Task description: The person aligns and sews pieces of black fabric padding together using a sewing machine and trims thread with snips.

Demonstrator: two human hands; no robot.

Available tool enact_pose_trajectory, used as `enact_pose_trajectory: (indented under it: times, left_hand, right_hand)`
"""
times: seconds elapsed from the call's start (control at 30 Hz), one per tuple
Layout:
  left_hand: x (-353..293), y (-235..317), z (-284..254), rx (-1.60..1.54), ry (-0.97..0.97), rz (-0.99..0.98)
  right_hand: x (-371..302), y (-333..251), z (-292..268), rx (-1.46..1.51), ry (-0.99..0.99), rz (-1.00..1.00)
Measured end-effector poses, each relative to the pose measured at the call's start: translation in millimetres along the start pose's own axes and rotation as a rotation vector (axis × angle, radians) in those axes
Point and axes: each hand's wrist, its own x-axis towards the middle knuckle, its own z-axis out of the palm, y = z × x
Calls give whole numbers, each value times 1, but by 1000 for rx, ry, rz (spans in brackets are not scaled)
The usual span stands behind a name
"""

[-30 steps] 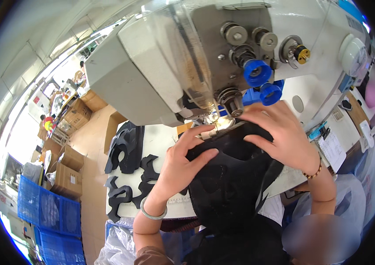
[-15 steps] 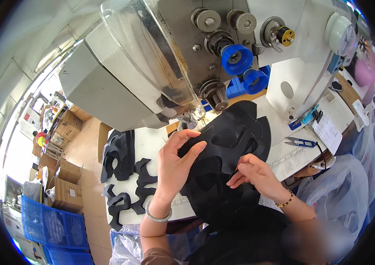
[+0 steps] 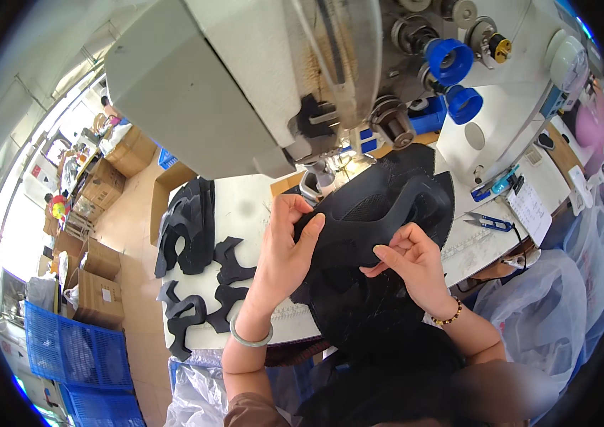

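A large black shoe upper panel [image 3: 431, 213] with a mesh part [image 3: 371, 208] lies in front of the sewing machine's needle area [image 3: 323, 171]. A smooth, curved black overlay piece [image 3: 380, 232] rests on it, bordering the mesh. My left hand [image 3: 289, 245] pinches the panel's left side between thumb and fingers. My right hand [image 3: 416, 267] pinches the lower right edge of the overlay, its fingertips partly tucked beneath. More black material hangs below my hands toward my lap.
Loose curved black pieces [image 3: 230, 262] and a black stack [image 3: 186, 235] sit on the white table to the left. Thread snips [image 3: 488, 222], a paper sheet [image 3: 527, 210] and plastic bags [image 3: 537, 299] are on the right. Blue crates [image 3: 77, 349] and cardboard boxes [image 3: 99, 295] stand on the floor.
The view has shifted, with the machine now farther right. The overlay sits flatter along the mesh, and my right hand has moved up and closed on its edge. My left hand keeps its pinch.
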Motion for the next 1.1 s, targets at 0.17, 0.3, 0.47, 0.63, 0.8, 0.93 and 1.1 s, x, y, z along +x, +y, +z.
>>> enact_pose_trajectory:
  times: [0.17,0.3,0.47,0.63,0.8,0.93,1.1]
  left_hand:
    - [0,-8,-3,-73,-22,30]
    - [0,-7,-4,-117,-38,5]
    - [-2,-3,-6,-111,-89,-66]
    - [1,-9,-3,-171,-89,-62]
    - [4,-12,-2,-217,-108,-16]
    - [8,-13,5,-239,-73,-19]
    - [5,-21,15,-246,87,43]
  right_hand:
    - [-3,0,3,-41,-1,6]
    - [-5,-1,3,-38,8,11]
    - [-9,1,0,-20,-2,2]
    - [-6,2,-2,-16,-12,4]
    - [-7,0,-1,-21,-20,-43]
    - [-5,4,-3,-47,8,-161]
    - [4,-1,3,-31,50,-264]
